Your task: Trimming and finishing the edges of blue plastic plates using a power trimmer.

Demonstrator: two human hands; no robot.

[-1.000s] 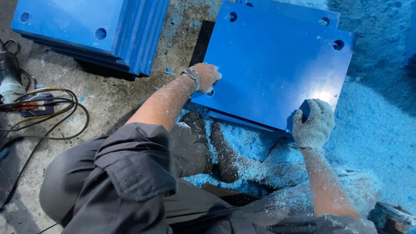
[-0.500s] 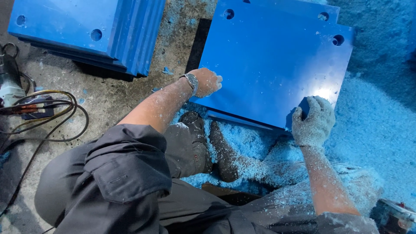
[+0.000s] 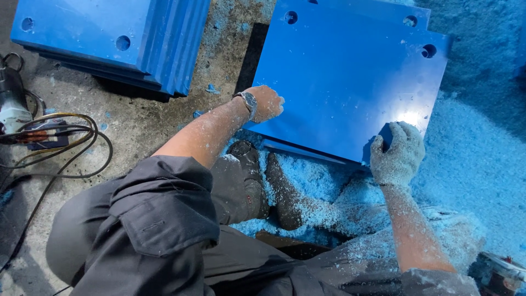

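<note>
Blue plastic sheet [image 3: 350, 77] lying flat in upper centre of frame, left hand [image 3: 266, 103] gripping its left edge with fingers curled, right hand [image 3: 397, 153] pinching lower right corner, dusted in shavings.

panel [image 3: 345, 77] right of stacked panels [image 3: 115, 38]

Both forearms are bare and dusted with pale blue shavings. The left hand [image 3: 267, 102] carries a wristwatch [image 3: 250, 101] with a dark band. The right hand [image 3: 398, 153] is caked in the same dust. Dark grey work trousers [image 3: 148, 219] with a buttoned flap pocket and dark boots [image 3: 268, 183] are flecked blue.
</note>
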